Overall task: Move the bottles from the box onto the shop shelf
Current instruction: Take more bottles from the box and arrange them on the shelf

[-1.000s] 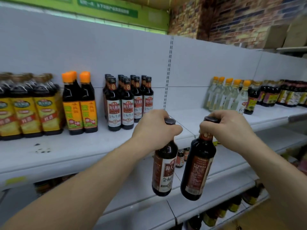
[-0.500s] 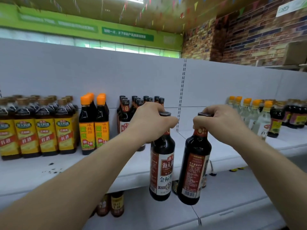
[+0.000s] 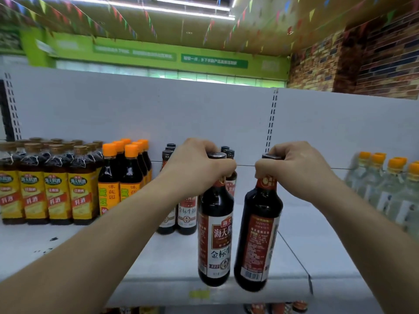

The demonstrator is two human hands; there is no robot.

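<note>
Left hand [image 3: 199,169] grips left bottle [image 3: 215,236] at neck, right hand [image 3: 293,172] right bottle [image 3: 258,236]; lower both upright onto shelf [image 3: 322,250] beside stocked row [image 3: 186,215].

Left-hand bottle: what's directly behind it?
Behind the left-hand bottle, similar dark bottles stand on the shelf. The left hand and that bottle cover most of them, so no count.

Printed 海天 and 金标生 on label of dark bottle [image 3: 215,236]; 海天料酒 and 料酒 on yellow-labelled bottles [image 3: 56,196] at shelf [image 3: 306,234] left end.
</note>
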